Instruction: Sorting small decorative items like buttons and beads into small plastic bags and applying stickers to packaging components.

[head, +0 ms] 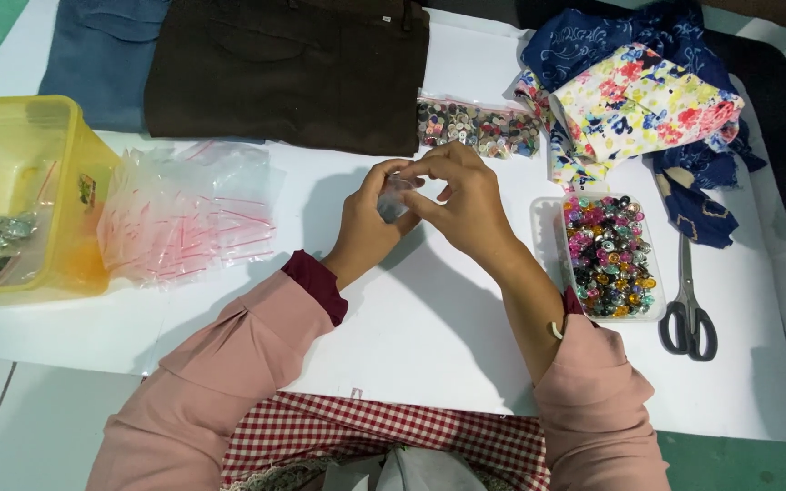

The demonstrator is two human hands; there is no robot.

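Both hands, left hand (366,214) and right hand (466,195), pinch one small bag (394,198); empty bags (188,214) wait at nine o'clock, a few filled ones sit in the yellow tub (43,118).

It looked like a small sewing or craft workroom, for the white table (429,309) bore folded brown cloth (288,68) and floral fabric (643,100) at the far edge, a tray of coloured buttons (609,256) and scissors (689,305) on the right, and small plastic bags (184,218) on the left.

Small clear bag (393,198) pinched between the fingers (429,173); pile of red-striped clear bags (188,218) left of them, button-filled bag (475,125) just beyond, clear button box (607,255) right.
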